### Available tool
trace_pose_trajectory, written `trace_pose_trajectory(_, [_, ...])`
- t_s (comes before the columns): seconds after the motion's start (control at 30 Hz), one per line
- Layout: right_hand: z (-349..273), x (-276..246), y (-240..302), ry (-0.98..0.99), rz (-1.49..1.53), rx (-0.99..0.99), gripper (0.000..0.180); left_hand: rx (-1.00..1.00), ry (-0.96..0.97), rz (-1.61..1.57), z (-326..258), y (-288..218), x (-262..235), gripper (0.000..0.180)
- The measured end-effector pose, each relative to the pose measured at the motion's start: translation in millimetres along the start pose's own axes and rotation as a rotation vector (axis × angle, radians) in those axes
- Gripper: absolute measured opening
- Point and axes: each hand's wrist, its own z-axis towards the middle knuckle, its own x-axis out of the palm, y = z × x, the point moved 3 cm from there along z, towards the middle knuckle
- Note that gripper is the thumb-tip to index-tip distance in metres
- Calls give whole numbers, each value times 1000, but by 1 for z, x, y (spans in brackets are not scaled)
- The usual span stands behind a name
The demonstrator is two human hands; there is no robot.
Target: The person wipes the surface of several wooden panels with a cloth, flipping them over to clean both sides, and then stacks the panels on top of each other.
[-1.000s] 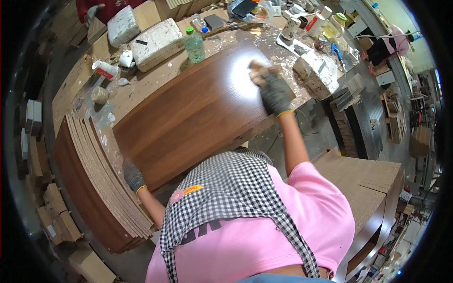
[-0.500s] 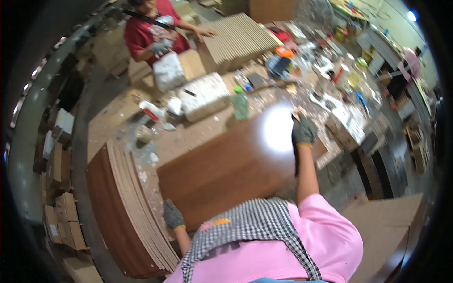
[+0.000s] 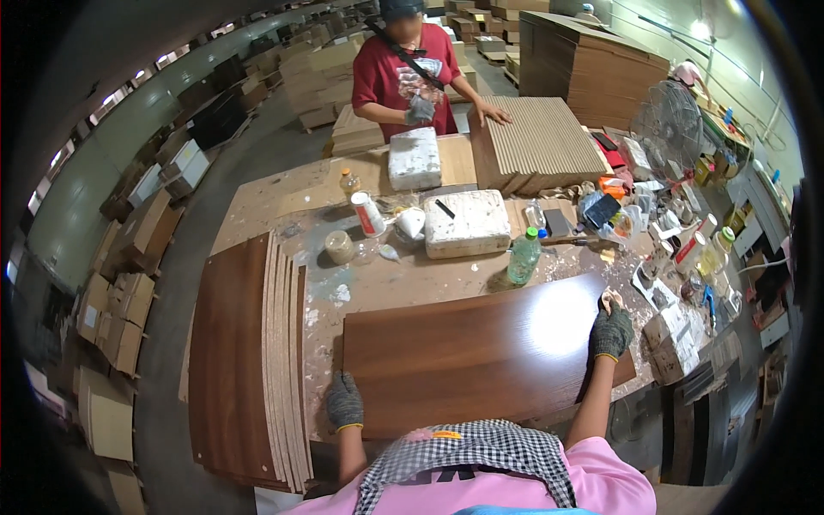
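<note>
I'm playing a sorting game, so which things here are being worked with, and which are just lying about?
Being worked with:
brown board, left hand at its left end, right hand near its right end

Probably just lying about:
green bottle
white blocks
blue tool

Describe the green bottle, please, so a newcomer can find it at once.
On the worktable, find the brown board that the left hand and right hand touch. Just beyond its far edge, right of a white block, stands the bottle. Unlike the yellowish container farther right, it is see-through green.
</note>
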Motion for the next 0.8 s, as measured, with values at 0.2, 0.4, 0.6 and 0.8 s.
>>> trace_pose_trajectory(0.2, [2,21,-17,-68,-10,-61,35,29,-21,-25,3,-1,3,55])
trace_pose_trajectory(0.4, [1,2,-2,33,-27,23,38,-30,48,-67,0,-6,-5,55])
trace_pose_trajectory(0.6, [2,10,-9,-16,-22,-16,38,-40,46,-96,-6,-9,-9,57])
trace_pose_trajectory(0.8, [-1,6,-7,59,-31,-90,38,-35,35,-105,-3,-4,-7,53])
